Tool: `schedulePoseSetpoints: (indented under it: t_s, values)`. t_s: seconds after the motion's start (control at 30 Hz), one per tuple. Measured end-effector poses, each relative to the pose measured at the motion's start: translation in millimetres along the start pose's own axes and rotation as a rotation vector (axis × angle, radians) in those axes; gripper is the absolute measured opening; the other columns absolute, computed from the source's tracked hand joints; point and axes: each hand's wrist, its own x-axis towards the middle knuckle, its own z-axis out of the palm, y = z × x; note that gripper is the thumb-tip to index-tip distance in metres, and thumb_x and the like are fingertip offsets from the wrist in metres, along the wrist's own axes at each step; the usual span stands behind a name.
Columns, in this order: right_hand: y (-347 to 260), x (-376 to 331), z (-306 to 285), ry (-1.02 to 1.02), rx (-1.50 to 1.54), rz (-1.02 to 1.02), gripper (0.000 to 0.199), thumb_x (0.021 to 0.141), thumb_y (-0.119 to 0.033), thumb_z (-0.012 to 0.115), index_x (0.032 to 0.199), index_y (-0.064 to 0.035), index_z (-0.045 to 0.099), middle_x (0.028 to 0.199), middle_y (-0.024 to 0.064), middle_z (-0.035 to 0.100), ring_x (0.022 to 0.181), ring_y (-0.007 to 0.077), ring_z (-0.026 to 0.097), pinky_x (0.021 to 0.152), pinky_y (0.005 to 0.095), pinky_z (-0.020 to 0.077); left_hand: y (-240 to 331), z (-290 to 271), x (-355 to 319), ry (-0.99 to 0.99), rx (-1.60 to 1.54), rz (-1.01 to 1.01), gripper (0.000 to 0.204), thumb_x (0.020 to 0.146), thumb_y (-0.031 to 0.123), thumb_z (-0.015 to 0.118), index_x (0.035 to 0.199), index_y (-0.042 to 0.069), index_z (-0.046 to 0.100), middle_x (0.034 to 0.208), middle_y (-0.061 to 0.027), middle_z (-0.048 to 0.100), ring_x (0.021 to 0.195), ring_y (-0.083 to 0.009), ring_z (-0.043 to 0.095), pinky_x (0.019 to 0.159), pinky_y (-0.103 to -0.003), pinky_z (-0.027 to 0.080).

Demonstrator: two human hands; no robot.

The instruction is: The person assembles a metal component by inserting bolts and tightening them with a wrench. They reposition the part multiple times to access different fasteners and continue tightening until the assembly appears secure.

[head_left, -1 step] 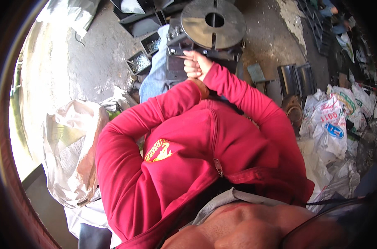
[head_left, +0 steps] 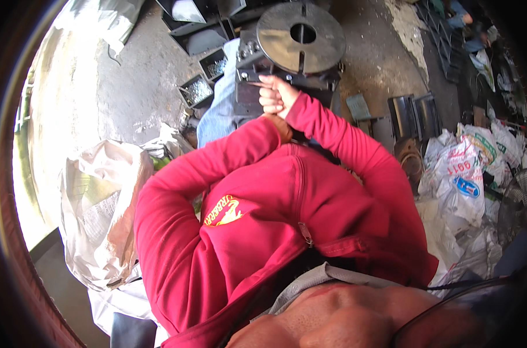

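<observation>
The right hand (head_left: 275, 97), fingers curled, lies at the near side of a dark machine (head_left: 247, 94) bearing a round, slotted plate (head_left: 326, 45); the left hand (head_left: 283, 127), just below, is mostly hidden; what either grips cannot be told. Boxes (head_left: 185, 100) of small metal parts (head_left: 199, 90) stand to the left.

Looks like a workshop: slotted metal disc (head_left: 327, 43) on a dark machine base (head_left: 249, 97) at 12 o'clock, bins (head_left: 202, 103) of small shiny parts (head_left: 197, 90) at 11, stained bare floor (head_left: 136, 87) at 10, white sacks (head_left: 457, 168) piled at 3.
</observation>
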Motion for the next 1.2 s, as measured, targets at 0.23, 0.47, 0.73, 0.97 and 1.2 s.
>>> schedulePoseSetpoints:
  t_s: [0.23,0.47,0.73,0.97,1.2]
  values:
    - [2,-6,3,0.058,0.002,-0.118,0.034,0.093,-0.028,0.062,0.071,-0.0181,0.038,0.050,-0.0079,0.025,0.040,0.0049,0.022,0.038,0.0221,0.0198,-24,-18,-143,0.628,-1.428,-0.267,0.021,0.100,0.020,0.052,0.099,0.001,0.061,0.080,-0.0105,0.069,0.062,-0.0169,0.068,0.054,-0.026,0.051]
    - [9,1,16,0.225,-0.072,-0.148,0.047,0.091,-0.038,0.059,0.056,-0.0188,0.035,0.045,-0.0067,0.028,0.038,0.0069,0.025,0.037,0.0229,0.0233,-42,6,-82,0.525,-1.942,0.019,0.031,0.102,0.028,0.049,0.115,0.002,0.058,0.088,-0.0117,0.070,0.059,-0.0157,0.066,0.042,-0.024,0.051]
    - [5,-10,22,0.307,-0.213,-0.133,0.049,0.088,-0.048,0.060,0.054,-0.0197,0.037,0.047,-0.0059,0.035,0.037,0.0065,0.030,0.035,0.0231,0.0246,-39,0,-67,0.595,-2.097,0.017,0.034,0.101,0.029,0.049,0.116,0.000,0.058,0.093,-0.0144,0.070,0.065,-0.0221,0.070,0.041,-0.027,0.052]
    - [4,-12,23,0.336,-0.178,-0.100,0.029,0.085,-0.044,0.066,0.082,-0.0159,0.058,0.055,-0.0081,0.045,0.039,0.0052,0.035,0.036,0.0211,0.0268,-45,-10,-68,0.524,-2.214,-0.071,0.034,0.100,0.031,0.051,0.111,0.001,0.061,0.091,-0.0143,0.071,0.063,-0.0210,0.069,0.042,-0.027,0.051]
    - [8,-3,13,0.156,-0.023,-0.195,0.044,0.092,-0.033,0.059,0.060,-0.0195,0.032,0.048,-0.0069,0.023,0.040,0.0058,0.022,0.038,0.0223,0.0216,-107,-14,-128,0.468,-1.589,-0.219,0.029,0.096,0.034,0.059,0.089,0.006,0.066,0.062,-0.0024,0.064,0.045,-0.0075,0.054,0.040,-0.021,0.039]
